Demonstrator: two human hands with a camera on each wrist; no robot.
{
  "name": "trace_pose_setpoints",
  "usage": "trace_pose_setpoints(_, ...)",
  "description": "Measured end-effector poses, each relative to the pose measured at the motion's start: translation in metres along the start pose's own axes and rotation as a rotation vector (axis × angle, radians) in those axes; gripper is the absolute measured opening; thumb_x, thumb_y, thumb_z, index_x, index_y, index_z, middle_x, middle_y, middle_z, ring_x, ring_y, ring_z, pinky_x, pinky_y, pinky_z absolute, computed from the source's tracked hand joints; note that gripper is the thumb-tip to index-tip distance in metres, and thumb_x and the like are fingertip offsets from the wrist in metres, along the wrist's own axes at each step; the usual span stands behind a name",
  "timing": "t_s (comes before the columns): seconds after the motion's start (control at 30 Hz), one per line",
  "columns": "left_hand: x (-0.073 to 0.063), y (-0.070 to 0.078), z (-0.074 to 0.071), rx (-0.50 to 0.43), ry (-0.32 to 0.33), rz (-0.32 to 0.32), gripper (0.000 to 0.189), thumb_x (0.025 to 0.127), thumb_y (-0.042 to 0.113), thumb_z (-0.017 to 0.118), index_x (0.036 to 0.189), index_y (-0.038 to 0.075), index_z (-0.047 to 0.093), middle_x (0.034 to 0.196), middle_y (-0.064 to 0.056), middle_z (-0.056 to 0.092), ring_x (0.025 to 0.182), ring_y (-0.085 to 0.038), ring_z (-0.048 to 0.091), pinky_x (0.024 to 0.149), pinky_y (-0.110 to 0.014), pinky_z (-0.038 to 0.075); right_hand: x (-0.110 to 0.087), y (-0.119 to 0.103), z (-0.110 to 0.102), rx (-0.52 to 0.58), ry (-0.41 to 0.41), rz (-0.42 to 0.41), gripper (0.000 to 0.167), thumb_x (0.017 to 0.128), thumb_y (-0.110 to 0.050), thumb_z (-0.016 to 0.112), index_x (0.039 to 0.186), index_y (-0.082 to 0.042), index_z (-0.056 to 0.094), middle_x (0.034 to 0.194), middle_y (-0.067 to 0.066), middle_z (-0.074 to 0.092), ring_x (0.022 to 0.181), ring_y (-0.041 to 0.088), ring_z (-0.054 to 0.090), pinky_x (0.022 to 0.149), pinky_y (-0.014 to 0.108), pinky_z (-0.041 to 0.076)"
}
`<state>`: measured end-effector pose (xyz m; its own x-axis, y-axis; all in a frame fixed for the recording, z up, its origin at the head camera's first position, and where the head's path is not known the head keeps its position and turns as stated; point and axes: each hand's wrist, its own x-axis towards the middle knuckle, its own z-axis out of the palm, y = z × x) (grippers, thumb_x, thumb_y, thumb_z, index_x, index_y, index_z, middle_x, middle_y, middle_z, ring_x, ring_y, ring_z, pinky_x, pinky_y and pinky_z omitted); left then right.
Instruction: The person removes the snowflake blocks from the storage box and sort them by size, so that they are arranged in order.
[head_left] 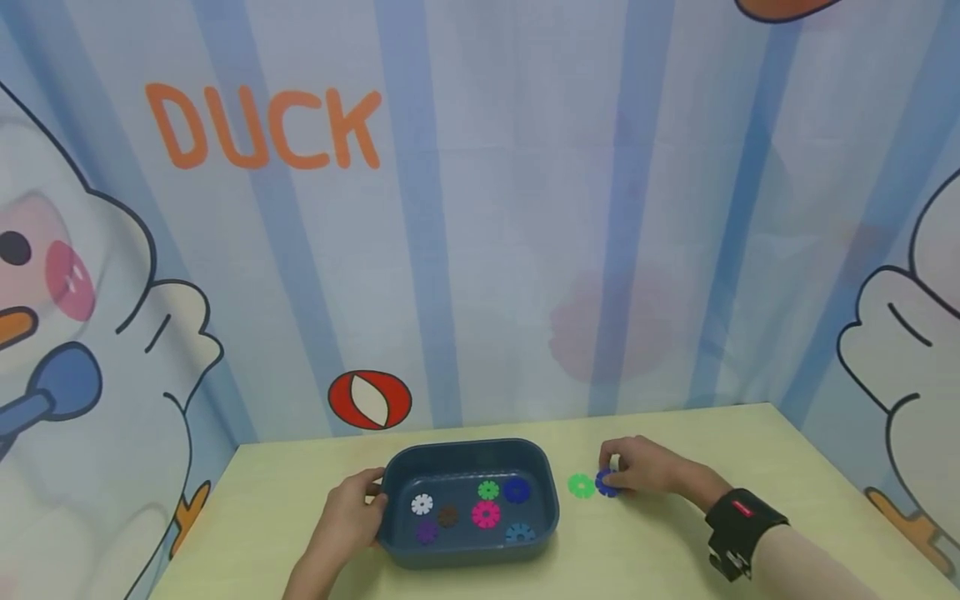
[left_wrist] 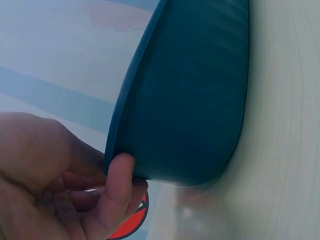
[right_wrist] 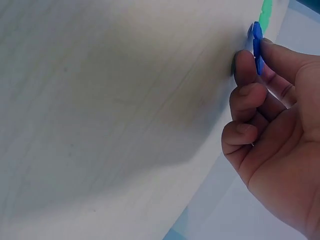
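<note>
The right hand point(head_left: 645, 463) is pinching a notched blue disc point(right_wrist: 257, 47) between thumb and index finger, its gap narrowed to that thin piece, while the left hand point(head_left: 351, 510) is gripping the rim of a dark tray point(head_left: 457, 557) at its left end. The blue disc is sitting to the right of the tray; whether it is resting on the table point(head_left: 675, 542) or hanging just above, I cannot tell. Beside it, on the tray's side, a pale green disc point(head_left: 574, 487) is lying flat, and whether the 2 edges are touching is unclear. With them sitting so close, a sideways sweep could be knocking the pale green disc away. The pinch is catching little surface, so a slackening thumb could be letting the blue disc slip. Inside the tray, 7 discs are lying: white, brown, purple, small green, pink, dark blue and steel-blue. Should the left hand be pressing or tugging hard on that rim, the tray would likely be tipping and those discs sliding. Farther out, a black strap point(head_left: 742, 521) is circling the right wrist, and a striped curtain point(head_left: 517, 208) is hanging behind.
</note>
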<state>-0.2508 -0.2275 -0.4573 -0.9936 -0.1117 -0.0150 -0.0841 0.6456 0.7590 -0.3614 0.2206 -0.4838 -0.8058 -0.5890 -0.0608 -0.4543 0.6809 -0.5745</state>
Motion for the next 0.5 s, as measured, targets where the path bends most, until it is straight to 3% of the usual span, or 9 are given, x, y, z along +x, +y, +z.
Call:
trace_pose_setpoints(0.23, -0.002, 0.002, -0.001, 0.004, 0.003, -0.001, 0.045, 0.101, -0.003, 0.06, 0.145, -0.011, 0.055, 0.126, -0.033, 0.067, 0.083, -0.026, 0.074, 0.049, -0.032, 0.063, 0.0, -0.013, -0.009, -0.092, 0.023, -0.026, 0.01, 0.102, -0.023, 0.071, 0.108, -0.015, 0.07, 0.06, -0.004, 0.063, 0.051, 0.008, 0.052, 0.051, 0.023, 0.042)
trace_pose_setpoints(0.5, -0.002, 0.001, -0.001, 0.004, 0.0, 0.011, 0.044, 0.101, -0.004, 0.059, 0.144, -0.011, 0.055, 0.126, -0.034, 0.067, 0.079, -0.024, 0.074, 0.049, -0.032, 0.063, 0.01, -0.073, -0.025, -0.114, 0.033, -0.178, 0.015, 0.106, -0.027, 0.067, 0.114, -0.015, 0.069, 0.063, -0.005, 0.063, 0.054, 0.005, 0.053, 0.057, 0.023, 0.046)
